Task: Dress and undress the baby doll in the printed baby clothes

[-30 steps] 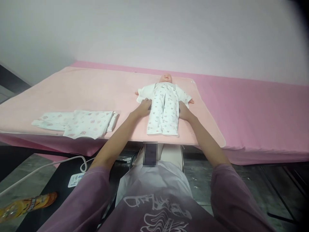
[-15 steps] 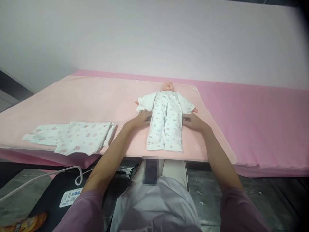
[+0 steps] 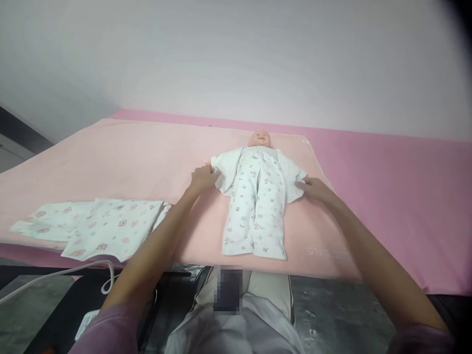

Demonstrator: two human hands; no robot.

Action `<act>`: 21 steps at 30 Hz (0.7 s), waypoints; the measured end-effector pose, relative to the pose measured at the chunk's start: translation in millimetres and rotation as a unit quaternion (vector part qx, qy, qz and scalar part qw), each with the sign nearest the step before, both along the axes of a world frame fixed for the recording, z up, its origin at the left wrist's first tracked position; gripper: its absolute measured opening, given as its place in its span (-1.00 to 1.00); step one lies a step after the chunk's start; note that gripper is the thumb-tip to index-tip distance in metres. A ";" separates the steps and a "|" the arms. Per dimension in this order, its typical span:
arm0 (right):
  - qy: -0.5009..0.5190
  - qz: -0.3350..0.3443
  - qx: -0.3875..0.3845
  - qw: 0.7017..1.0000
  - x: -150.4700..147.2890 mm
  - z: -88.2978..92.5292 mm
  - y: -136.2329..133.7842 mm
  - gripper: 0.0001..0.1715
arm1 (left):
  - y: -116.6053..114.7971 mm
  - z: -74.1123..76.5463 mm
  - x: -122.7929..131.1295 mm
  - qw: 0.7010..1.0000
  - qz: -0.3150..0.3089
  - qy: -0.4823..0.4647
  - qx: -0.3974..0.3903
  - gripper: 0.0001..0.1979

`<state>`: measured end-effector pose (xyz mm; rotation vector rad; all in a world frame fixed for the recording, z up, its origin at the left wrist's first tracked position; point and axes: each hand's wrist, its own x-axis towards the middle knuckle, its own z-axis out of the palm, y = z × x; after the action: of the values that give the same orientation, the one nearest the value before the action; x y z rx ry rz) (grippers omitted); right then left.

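Doll [image 3: 260, 139] points head-first at wall [image 3: 236, 64], long axis front-to-back.

One left hand [image 3: 205, 178] and one right hand [image 3: 310, 188] made two in all. There was one doll [image 3: 260, 139], one white shirt [image 3: 229, 169] with two sleeves [image 3: 291, 169] and one pair of printed pants [image 3: 271, 206]. There were also one pile of folded clothes [image 3: 116, 226], one peach mat [image 3: 147, 157], one pink sheet [image 3: 391, 196] and one white cord [image 3: 55, 274].
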<state>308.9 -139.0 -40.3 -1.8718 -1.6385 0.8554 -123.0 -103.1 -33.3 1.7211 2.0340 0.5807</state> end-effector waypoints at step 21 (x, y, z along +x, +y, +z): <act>-0.010 0.138 0.278 0.951 -57.7 -13.5 -50.8 -0.67 | -69.8 -14.0 24.6 0.967 -0.205 -0.087 0.127 -0.69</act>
<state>251.2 -189.9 -53.8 -1.2861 -1.9330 0.4069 -98.3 -172.9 -47.4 2.0802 1.4728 0.8431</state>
